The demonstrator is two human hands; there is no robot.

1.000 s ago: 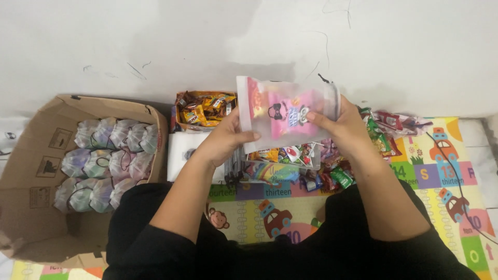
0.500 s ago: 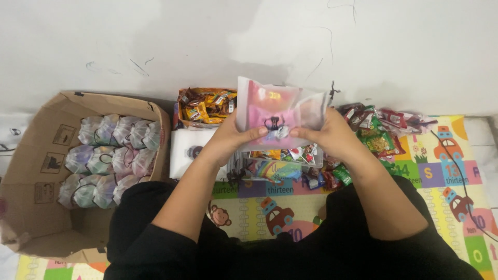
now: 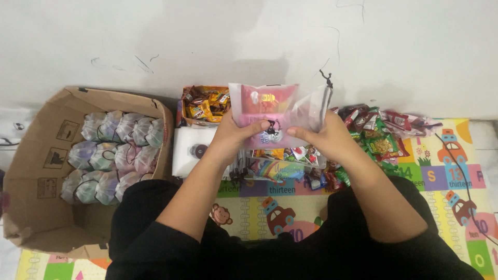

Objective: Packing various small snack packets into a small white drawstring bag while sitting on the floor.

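Both my hands hold a clear plastic bag (image 3: 306,106) with a pink snack packet (image 3: 264,103) inside it, raised in front of me above the mat. My left hand (image 3: 236,137) grips the bag's lower left part, thumb across the front. My right hand (image 3: 324,137) pinches the bag's right side. Under the bag lies a heap of small colourful snack packets (image 3: 282,168).
An open cardboard box (image 3: 36,171) at the left holds several tied clear bags (image 3: 111,155). Behind my hands stands a small box of orange and brown sweets (image 3: 205,106). A white packet stack (image 3: 189,150) lies beside it. Red and green snack packets (image 3: 381,135) spread right over the patterned play mat (image 3: 441,176).
The bag with the pink packet has come lower and closer to me. My right hand has shifted from the bag's upper side to its lower right part.
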